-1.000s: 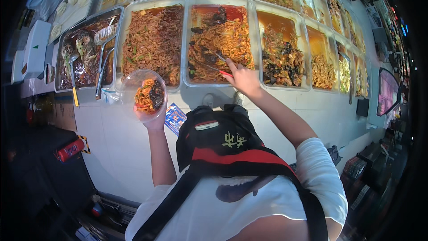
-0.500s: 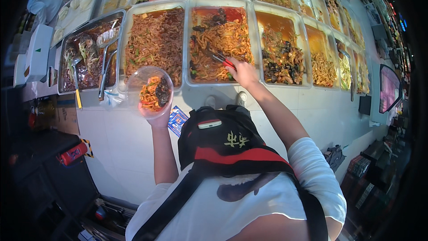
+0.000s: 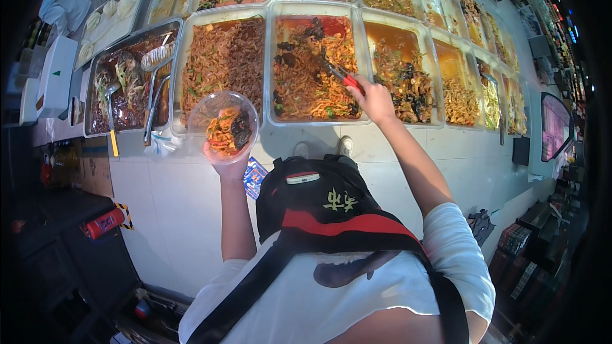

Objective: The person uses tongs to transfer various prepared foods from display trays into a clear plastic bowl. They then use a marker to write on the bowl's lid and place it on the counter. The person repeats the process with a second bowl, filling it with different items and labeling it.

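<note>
My left hand (image 3: 226,167) holds up a round clear plastic container (image 3: 197,124) from beneath. Inside it sit orange-red strips of food with dark fungus-like pieces (image 3: 229,132). My right hand (image 3: 376,99) is closed around the red grips of metal tongs (image 3: 349,81). Their dark tips reach down to the orange shredded food (image 3: 328,99) in the middle front tray (image 3: 319,123), which also has red oil and dark pieces. Whether the tips pinch any food cannot be made out. Beside my left wrist shows a blue packet (image 3: 254,181); what supports it is unclear.
More food trays run left and right and behind, including one of brown shreds (image 3: 220,67) and one with dark fungus (image 3: 408,83). Serving utensils (image 3: 152,99) rest in the left tray. A black apron or bag (image 3: 312,200) covers my front. A fire extinguisher (image 3: 104,223) stands lower left.
My right hand and the tongs have shifted right and slightly up over the tray. My left hand with the container has moved a little right.
</note>
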